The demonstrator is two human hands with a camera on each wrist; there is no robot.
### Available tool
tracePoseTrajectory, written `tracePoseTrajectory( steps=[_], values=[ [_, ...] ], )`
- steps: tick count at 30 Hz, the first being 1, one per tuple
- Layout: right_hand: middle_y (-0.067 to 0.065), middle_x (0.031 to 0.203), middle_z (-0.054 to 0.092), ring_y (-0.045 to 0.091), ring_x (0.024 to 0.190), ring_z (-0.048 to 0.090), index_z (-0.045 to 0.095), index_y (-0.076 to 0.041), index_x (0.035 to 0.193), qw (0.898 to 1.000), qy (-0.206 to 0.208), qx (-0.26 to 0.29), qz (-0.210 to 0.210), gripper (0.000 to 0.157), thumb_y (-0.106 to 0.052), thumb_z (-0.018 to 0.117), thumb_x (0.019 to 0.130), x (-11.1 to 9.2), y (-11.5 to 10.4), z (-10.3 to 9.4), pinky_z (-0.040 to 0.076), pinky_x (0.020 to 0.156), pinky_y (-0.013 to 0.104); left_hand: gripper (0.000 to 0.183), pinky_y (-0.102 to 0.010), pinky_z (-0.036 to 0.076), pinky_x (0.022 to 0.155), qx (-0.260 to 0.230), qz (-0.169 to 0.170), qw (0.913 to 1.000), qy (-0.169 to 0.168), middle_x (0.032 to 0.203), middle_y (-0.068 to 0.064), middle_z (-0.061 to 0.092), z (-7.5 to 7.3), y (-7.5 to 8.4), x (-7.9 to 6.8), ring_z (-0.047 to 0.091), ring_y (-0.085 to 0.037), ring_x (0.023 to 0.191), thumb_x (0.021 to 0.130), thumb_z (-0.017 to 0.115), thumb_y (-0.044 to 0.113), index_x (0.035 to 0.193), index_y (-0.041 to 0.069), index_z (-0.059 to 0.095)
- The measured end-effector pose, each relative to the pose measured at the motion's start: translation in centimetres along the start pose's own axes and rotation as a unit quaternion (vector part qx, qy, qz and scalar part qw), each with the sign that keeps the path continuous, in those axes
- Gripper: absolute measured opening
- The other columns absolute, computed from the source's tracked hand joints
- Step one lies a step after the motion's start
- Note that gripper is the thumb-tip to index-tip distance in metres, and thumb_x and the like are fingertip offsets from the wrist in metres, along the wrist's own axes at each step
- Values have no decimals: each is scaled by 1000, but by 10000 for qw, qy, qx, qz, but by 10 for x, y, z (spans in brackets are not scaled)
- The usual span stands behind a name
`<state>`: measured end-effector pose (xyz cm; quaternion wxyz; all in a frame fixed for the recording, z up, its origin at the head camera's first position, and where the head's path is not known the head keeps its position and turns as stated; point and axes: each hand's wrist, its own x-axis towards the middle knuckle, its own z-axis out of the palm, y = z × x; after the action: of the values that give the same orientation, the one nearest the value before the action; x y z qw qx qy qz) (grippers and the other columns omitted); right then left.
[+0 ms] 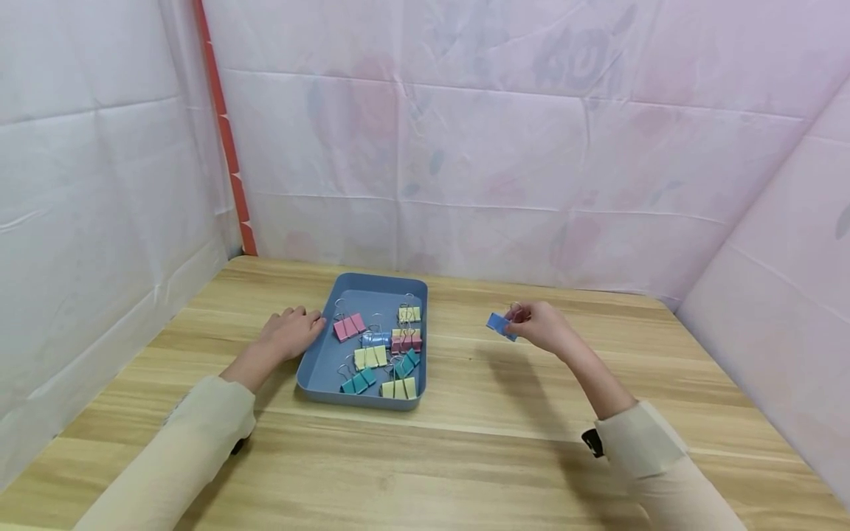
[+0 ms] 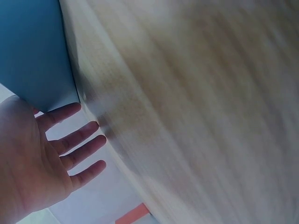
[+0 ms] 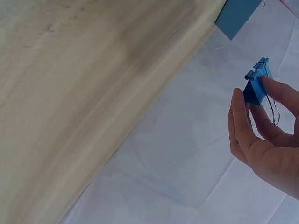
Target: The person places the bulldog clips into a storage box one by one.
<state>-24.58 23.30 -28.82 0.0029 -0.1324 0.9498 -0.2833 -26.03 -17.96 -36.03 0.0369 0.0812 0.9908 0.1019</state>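
A blue binder clip (image 1: 500, 324) is pinched between the thumb and fingers of my right hand (image 1: 541, 325), over the table to the right of the tray. In the right wrist view the clip (image 3: 257, 86) shows its wire handles, one near the palm. My left hand (image 1: 292, 333) rests at the left wall of the blue-grey tray (image 1: 317, 354), its fingers straight and spread in the left wrist view. Inside the tray lie several binder clips: a pink one (image 1: 349, 327), a teal one (image 1: 358, 381), a yellow one (image 1: 370, 358), a blue one (image 1: 375, 339) and others.
The wooden table (image 1: 478, 464) runs back to a white patterned sheet (image 1: 491, 147) hung behind it. More sheeting (image 1: 86, 184) closes off the left side, with a red strip (image 1: 224, 133) at the back left corner.
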Motion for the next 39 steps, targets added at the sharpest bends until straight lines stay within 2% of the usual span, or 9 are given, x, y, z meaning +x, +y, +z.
tracePoseTrajectory(
  steps=[12, 20, 27, 39],
  values=[
    [9, 86, 63, 24, 82, 58, 65, -1, 94, 9998, 58, -126, -158, 16, -13, 63, 84, 12, -25, 8, 45, 68, 36, 54, -62, 22, 97, -16, 16, 10000, -32, 134, -31, 36, -3, 1, 0, 31, -47, 123, 99, 28, 34, 137, -4, 39],
    [9, 83, 63, 24, 80, 59, 65, 1, 92, 9990, 89, 86, -425, 14, -9, 64, 82, 18, -42, 18, 47, 67, 34, 55, -61, 22, 97, -39, -14, 10000, -48, 134, -31, 35, -4, 2, 0, 30, -47, 123, 99, 27, 34, 137, -4, 38],
    [9, 82, 62, 22, 76, 58, 65, 1, 91, 9987, 54, 142, -489, 13, -8, 66, 81, 24, -55, 28, 47, 65, 33, 55, -61, 23, 97, 9, -14, 10000, -62, 134, -31, 35, -3, 1, 1, 30, -48, 123, 99, 27, 35, 137, -4, 38],
    [8, 79, 63, 19, 69, 57, 65, 2, 89, 9971, -47, 288, -698, 13, -7, 65, 81, 48, -79, 44, 47, 62, 30, 54, -63, 23, 95, 9, 41, 10000, 39, 131, -32, 36, -1, -1, -1, 31, -47, 120, 98, 30, 34, 137, -3, 38]
  ],
)
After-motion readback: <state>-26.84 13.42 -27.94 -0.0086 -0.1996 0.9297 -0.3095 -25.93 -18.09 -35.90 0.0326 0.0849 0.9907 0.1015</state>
